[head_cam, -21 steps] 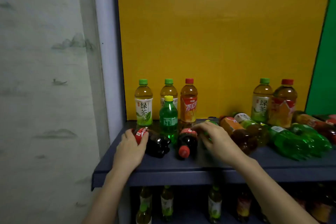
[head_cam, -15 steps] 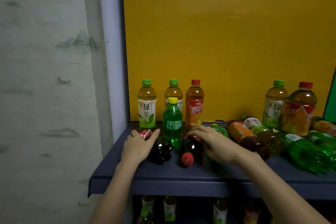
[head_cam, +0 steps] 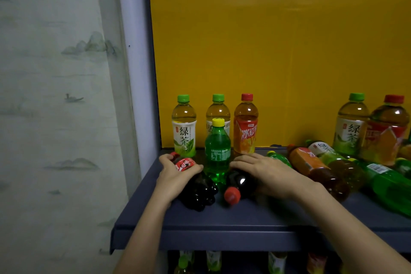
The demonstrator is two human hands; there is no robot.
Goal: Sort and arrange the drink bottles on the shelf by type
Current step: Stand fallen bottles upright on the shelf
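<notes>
Two dark cola bottles lie on the blue shelf. My left hand grips the left cola bottle, whose red cap points to the back. My right hand lies over the right cola bottle, fingers curved round it; its red cap points toward me. Between them stands a green Sprite bottle. Behind stand two green tea bottles and a red iced tea bottle.
To the right, several tea and Sprite bottles lie tumbled on the shelf; a green tea bottle and an iced tea bottle stand behind them. A yellow back panel and a grey post at left bound the shelf. More bottles stand on the shelf below.
My left hand has closed further round the left cola bottle, and my right hand has settled lower over the right cola bottle. The camera has shifted left.
</notes>
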